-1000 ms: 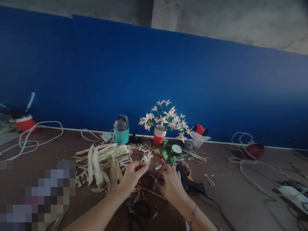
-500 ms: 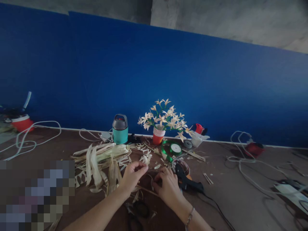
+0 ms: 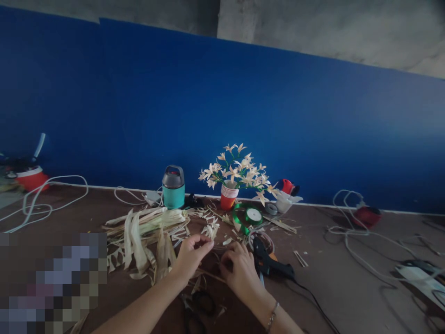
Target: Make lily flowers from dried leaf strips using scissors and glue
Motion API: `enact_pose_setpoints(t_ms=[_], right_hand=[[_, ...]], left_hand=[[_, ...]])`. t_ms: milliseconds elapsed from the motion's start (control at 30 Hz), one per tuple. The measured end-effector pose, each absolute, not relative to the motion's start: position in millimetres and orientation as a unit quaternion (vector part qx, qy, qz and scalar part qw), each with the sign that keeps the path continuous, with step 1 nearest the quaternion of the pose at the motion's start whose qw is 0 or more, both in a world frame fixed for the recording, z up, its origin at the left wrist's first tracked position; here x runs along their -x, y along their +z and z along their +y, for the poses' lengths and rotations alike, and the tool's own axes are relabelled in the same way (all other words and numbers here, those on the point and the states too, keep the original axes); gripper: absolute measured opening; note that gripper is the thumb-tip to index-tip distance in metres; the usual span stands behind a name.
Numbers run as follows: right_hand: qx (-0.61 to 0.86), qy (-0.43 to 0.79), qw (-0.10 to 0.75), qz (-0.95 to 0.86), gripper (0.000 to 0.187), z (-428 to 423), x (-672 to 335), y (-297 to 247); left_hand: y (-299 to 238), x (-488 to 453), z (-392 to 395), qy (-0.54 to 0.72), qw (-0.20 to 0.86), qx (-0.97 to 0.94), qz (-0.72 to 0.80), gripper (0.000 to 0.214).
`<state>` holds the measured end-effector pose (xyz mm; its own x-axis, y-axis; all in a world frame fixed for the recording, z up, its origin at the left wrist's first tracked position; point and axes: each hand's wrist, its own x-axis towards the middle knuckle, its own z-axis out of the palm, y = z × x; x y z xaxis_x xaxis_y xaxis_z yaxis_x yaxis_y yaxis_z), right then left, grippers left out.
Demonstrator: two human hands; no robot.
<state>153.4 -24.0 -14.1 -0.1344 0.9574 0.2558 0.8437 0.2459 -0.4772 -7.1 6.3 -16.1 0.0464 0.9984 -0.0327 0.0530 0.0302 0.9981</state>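
My left hand (image 3: 190, 258) is closed, thumb and forefinger pinched together just below a small cluster of pale husk petals (image 3: 211, 227). Whether the pinch grips that cluster is too small to tell. To its right, my right hand (image 3: 239, 269) has its fingers curled in towards the thumb, and anything between them is hidden. A black hot glue gun (image 3: 274, 266) lies right beside my right hand. Below the hands rest dark-handled scissors (image 3: 194, 308). A heap of dried corn husks (image 3: 149, 227) spreads to the left of my left hand.
Behind the hands, a red-and-white paper cup (image 3: 229, 195) holds husk flowers (image 3: 239, 171) on green stems. Nearby are a teal container (image 3: 174, 195), a green ribbon spool (image 3: 253, 216) and a white plastic cup (image 3: 285, 202). Cables (image 3: 351, 232) trail on the right. A blue partition (image 3: 174, 102) rises behind.
My right hand has shifted very slightly, and the pale strip by its fingertips shows less now. My left hand holds its place and its pinch.
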Motion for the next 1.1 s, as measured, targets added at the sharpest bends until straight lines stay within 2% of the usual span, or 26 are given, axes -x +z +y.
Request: enact_pose_setpoints(t_ms=[167,267,400,667,1100], right_hand=[[0.568,0.232,0.419,-0.670,0.011,-18,-156,0],[0.554,0.317,0.463,-0.615,0.016,-19,-153,13],[0.541,0.371,0.476,-0.586,0.016,-18,-146,24],[0.535,0.350,0.498,-0.587,0.018,-8,-142,9],[0.547,0.312,0.491,-0.602,0.020,-10,-141,4]], left_hand=[[-15,5,7,0.462,0.495,-0.524,0.517,0.022],[-16,2,7,0.466,0.504,-0.526,0.502,0.021],[-16,0,6,0.457,0.511,-0.527,0.502,0.023],[-9,0,0,0.451,0.493,-0.542,0.509,0.014],[-4,-2,-2,0.448,0.503,-0.550,0.493,0.012]])
